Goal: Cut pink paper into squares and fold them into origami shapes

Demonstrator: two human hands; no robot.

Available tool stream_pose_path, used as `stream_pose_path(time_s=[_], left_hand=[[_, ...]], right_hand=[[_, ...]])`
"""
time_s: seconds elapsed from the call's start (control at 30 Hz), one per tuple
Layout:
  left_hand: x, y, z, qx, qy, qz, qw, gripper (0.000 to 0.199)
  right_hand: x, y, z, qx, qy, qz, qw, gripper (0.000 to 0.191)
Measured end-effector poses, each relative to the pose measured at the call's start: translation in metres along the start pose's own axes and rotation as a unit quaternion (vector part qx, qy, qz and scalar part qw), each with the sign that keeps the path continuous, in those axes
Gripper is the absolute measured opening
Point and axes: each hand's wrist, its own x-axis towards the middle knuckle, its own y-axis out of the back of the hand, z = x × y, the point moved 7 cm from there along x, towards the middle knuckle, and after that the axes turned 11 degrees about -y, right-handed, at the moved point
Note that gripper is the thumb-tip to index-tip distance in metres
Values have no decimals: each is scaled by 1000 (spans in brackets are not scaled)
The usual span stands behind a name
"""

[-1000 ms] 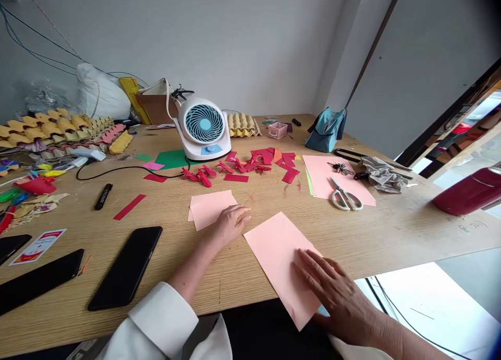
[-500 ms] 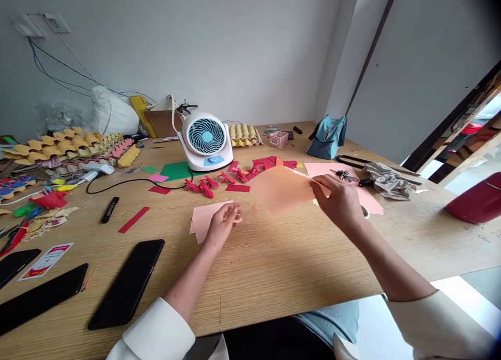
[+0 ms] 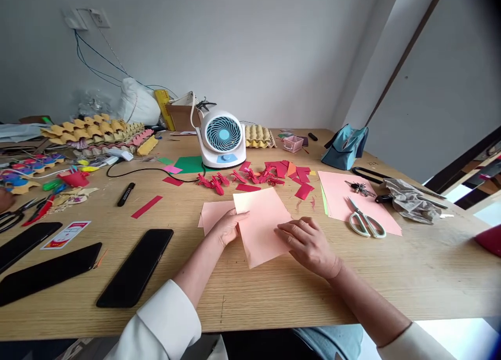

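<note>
A sheet of light pink paper [image 3: 261, 227] is tilted up in front of me between both hands. My left hand [image 3: 226, 228] pinches its left edge, the thumb lying on the face of the paper. My right hand [image 3: 311, 245] grips the right edge, fingers over the front and thumb hidden. Other pink paper pieces [image 3: 214, 214] lie on the table behind my left hand, partly covered by it. Right of my right hand, white-handled scissors [image 3: 367, 225] and a bunch of keys [image 3: 360, 189] rest on a larger pink sheet [image 3: 334, 193].
Red paper figures [image 3: 217, 185] and red scraps [image 3: 303, 191] lie before a small fan [image 3: 224, 135]. Several phones [image 3: 135, 268], a marker [image 3: 126, 194] and a red strip [image 3: 146, 206] are on the left. Egg cartons [image 3: 90, 130] are stacked further back. A blue bag [image 3: 344, 147] stands back right.
My right hand has brought its sheet leftward and down to my left hand, which now holds the sheet's left edge too. The view has turned left, and the scissors now show fully.
</note>
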Motion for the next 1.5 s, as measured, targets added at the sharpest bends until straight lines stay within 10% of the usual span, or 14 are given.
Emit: stream_pose_path(time_s=[0.37, 0.7, 1.5], left_hand=[[-11, -4, 4, 7, -4, -20, 1000, 49], [-24, -27, 0, 134, -26, -115, 984, 62], [-18, -25, 3, 148, -55, -136, 978, 55]], right_hand=[[1, -15, 45, 270, -202, -14, 941, 33], [-1, -27, 45, 343, -245, -118, 899, 41], [-7, -51, 70, 488, -338, -68, 802, 31]])
